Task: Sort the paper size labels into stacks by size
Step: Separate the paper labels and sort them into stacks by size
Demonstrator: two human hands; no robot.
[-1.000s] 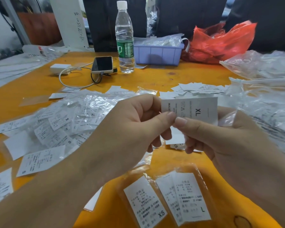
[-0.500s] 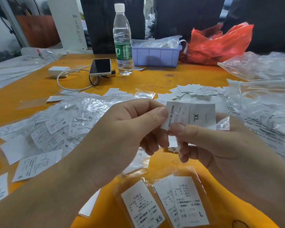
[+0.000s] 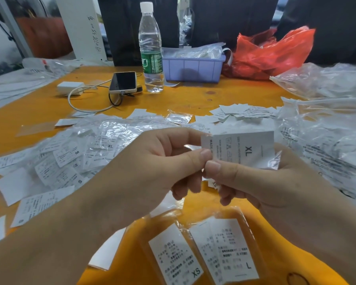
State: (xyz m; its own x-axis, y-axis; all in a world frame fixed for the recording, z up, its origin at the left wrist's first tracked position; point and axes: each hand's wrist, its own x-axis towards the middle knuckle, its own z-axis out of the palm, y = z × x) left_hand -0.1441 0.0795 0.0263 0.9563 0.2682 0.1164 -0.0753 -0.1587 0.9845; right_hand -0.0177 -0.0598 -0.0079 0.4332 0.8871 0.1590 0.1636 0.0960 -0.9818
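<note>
A: Held up over the orange bench (image 3: 193, 99), nearer than the water bottle (image 3: 151, 54): a white XL label (image 3: 248, 150), facing up, print legible.

B: Gripped how?

A: Pinched at its left edge by the left hand (image 3: 152, 167), thumb and forefinger curled on the paper. Backed by the right hand (image 3: 261, 182), thumb pressed onto the lower left corner, other fingers (image 3: 226, 199) curled beneath. A scrap of clear film (image 3: 274, 162) poking out at the label's right edge.

B: And the rest of the labels?

A: Heaped loose with plastic sleeves, a pile (image 3: 70, 153) well left of the bottle's near side, M, S and XL readable. A smaller heap (image 3: 243, 112) nearer than the purple bin (image 3: 193, 67). 2 bagged ones closest of all: XS label (image 3: 176, 256) and L label (image 3: 232, 249), side by side.

B: Beside the bottle?

A: Phone (image 3: 123, 82) just left, cable attached. Red bag (image 3: 275, 50) beyond the bin, to the right.
</note>
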